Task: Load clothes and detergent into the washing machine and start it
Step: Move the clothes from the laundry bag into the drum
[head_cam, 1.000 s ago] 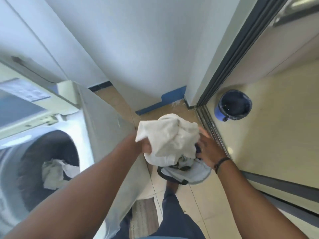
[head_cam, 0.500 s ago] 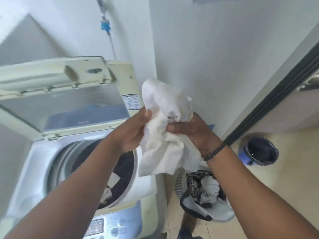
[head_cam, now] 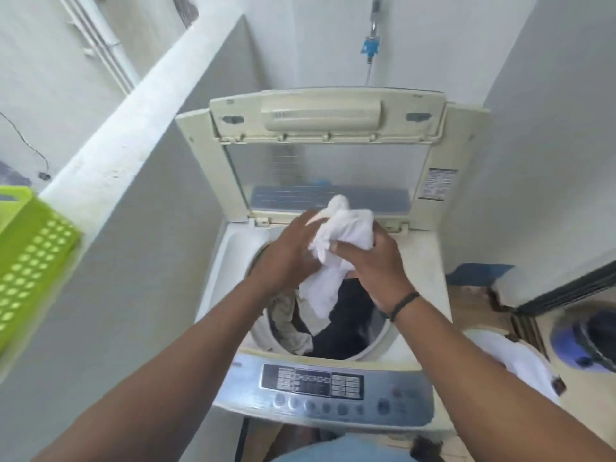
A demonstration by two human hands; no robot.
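Grey walls hem in a narrow laundry corner, with a top-loading washing machine point(head_cam: 320, 328) set against the back wall and its lid point(head_cam: 328, 155) propped upright. Both hands hold one white cloth point(head_cam: 336, 241) directly above the open drum point(head_cam: 333, 325): the left hand point(head_cam: 286, 258) has its fingers wrapped around the bunched cloth from the left, and the right hand point(head_cam: 373, 261) pinches it from the right, thumb on the front face. The cloth's loose tail hangs down into the mouth of the drum. Below it, dark and pale clothes point(head_cam: 293, 325) already lie inside, so loading is underway, and this piece looks about to go in. A white bag point(head_cam: 520, 358) sits on the floor at the right edge; I cannot tell whether more laundry waits in it. No detergent is visible anywhere, so that step appears still to come. Closing the lid and using the control panel point(head_cam: 326, 391) at the front also remain. A green perforated basket point(head_cam: 30, 251) rests on the ledge to the left, and a blue bucket point(head_cam: 590, 341) stands on the floor at far right.
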